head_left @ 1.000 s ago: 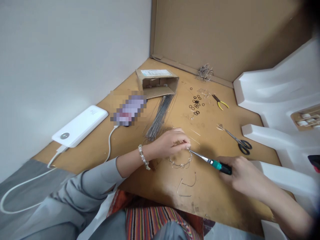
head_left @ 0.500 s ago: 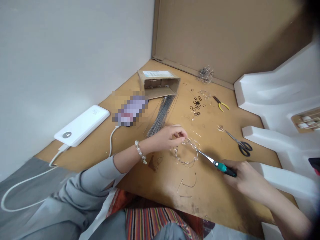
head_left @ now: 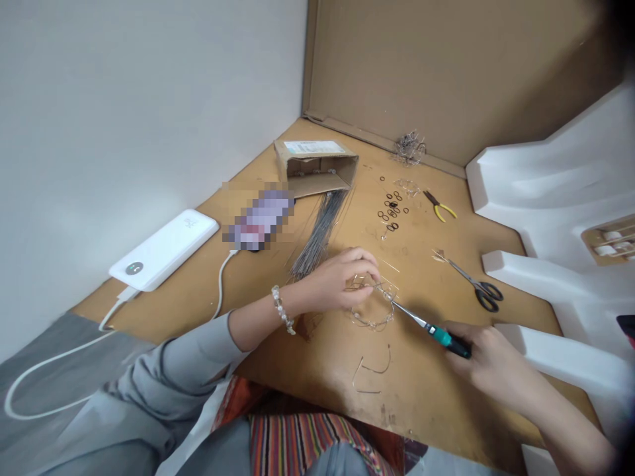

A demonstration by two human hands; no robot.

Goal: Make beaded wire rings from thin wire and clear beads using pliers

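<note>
My right hand (head_left: 479, 354) is closed round the handle of what look like long-nose pliers (head_left: 439, 334), green and black with a slim metal tip. The tip meets the right side of a wire ring (head_left: 373, 324) set with small clear beads. My left hand (head_left: 351, 274) is over the ring's upper left part, thumb and fingers apart around the wire, a beaded bracelet on its wrist. Whether its fingertips touch the wire is hard to see. Bent wire pieces (head_left: 368, 368) lie in front of the ring.
Behind my left hand a bundle of grey wires (head_left: 317, 238) lies by an open cardboard box (head_left: 317, 168). Small dark rings (head_left: 391, 211), yellow-handled pliers (head_left: 439, 206) and black scissors (head_left: 479, 284) are to the right. A phone (head_left: 260, 221) and white power bank (head_left: 163, 250) lie left; white foam (head_left: 520, 271) stands right.
My left hand has shifted slightly right, and its pinched thumb and fingers have come apart. The pliers tip remains at the ring's right side.
</note>
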